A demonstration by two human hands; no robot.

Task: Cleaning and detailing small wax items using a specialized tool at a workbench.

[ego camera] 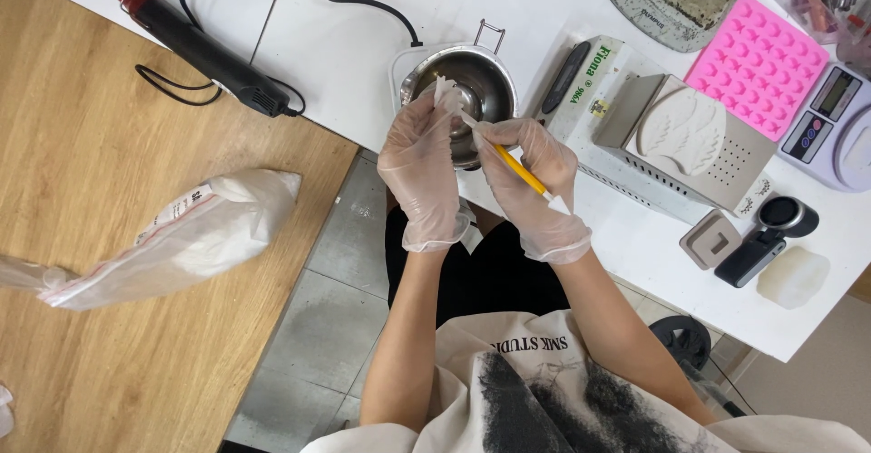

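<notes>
Over the steel pot [472, 90], gloved left hand [422, 176] pinched a white scrap [446, 93]; right hand [535, 185] gripped a yellow tool [522, 170].

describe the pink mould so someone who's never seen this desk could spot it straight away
Start at the long white table and go to its far right end, past the grey metal box topped with a white wing-shaped cast. The square pink silicone mould lies flat beside a small digital scale. It is the only bright pink thing there, dimpled with rows of little cavities.

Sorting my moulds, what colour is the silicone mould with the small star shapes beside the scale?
Pink: the star mould, seen in the head view.
</notes>
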